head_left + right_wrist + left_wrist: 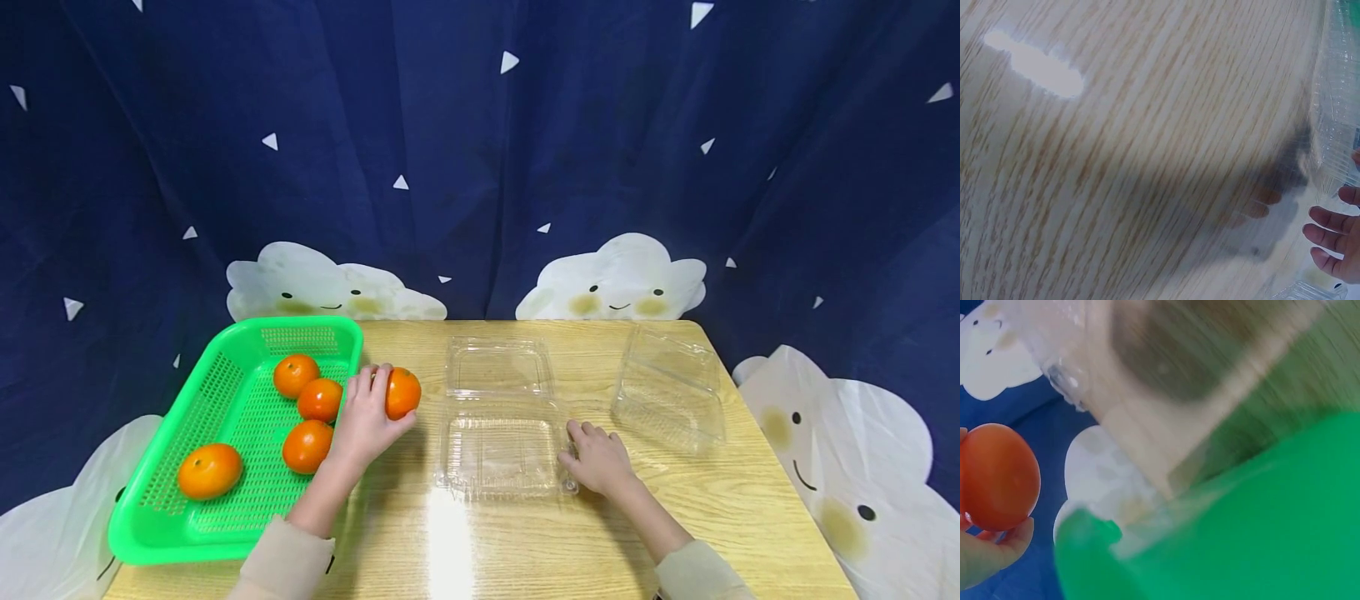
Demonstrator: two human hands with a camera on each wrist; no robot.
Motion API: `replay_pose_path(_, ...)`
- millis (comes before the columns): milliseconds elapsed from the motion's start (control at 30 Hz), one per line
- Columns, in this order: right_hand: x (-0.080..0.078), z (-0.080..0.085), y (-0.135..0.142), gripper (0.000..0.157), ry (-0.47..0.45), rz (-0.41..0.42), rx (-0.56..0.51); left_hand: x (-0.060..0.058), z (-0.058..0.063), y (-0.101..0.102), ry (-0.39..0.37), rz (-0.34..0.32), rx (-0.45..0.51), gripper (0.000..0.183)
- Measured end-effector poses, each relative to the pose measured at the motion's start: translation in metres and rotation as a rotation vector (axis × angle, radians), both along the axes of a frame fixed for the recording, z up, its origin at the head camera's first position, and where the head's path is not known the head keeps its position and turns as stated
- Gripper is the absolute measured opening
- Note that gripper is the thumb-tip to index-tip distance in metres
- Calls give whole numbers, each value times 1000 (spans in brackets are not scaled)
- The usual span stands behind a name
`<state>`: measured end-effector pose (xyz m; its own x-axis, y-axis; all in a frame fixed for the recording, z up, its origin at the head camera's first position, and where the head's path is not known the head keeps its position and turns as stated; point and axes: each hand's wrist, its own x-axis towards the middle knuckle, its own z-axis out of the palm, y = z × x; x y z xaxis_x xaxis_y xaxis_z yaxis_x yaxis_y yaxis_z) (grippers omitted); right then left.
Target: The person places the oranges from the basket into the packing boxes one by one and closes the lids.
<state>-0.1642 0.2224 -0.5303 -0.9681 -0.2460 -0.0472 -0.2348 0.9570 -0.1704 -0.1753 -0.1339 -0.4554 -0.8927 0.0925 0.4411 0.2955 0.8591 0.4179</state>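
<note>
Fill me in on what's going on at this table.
A person holds one mandarin in their left grip, just past the right rim of a green plastic basket. Four other mandarins lie inside the basket. The right grip is at the right edge of an open, empty clear plastic clamshell; whether it touches is hard to tell. Another clear plastic container sits farther right on the table.

A: Surface?
B: Wooden table (1116, 137), streaky grain. White glare (1044, 70) upper left; dark shadow (1204, 206) lower middle.
A: Hand?
B: Right hand (1347, 247), right edge, fingers apart. Finger reflections (1257, 209) on the wood beside it.
A: Nearby?
B: Clear plastic box (1338, 81), ribbed, higher along that edge. Contact unclear. Green patch (1354, 11), top corner.
</note>
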Motion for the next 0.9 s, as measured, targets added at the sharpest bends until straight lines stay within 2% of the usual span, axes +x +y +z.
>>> replay_pose_path(500,-1,0,0,31,-4,0,0,-8,-23,32,-23,-82,79,68)
replay_pose_path(733,-1,0,0,31,-4,1,-4,-9,-35,43,-48,-123,66,68)
replay_pose_path(900,-1,0,0,31,-9,-2,-1,-9,-39,51,-59,-148,72,68)
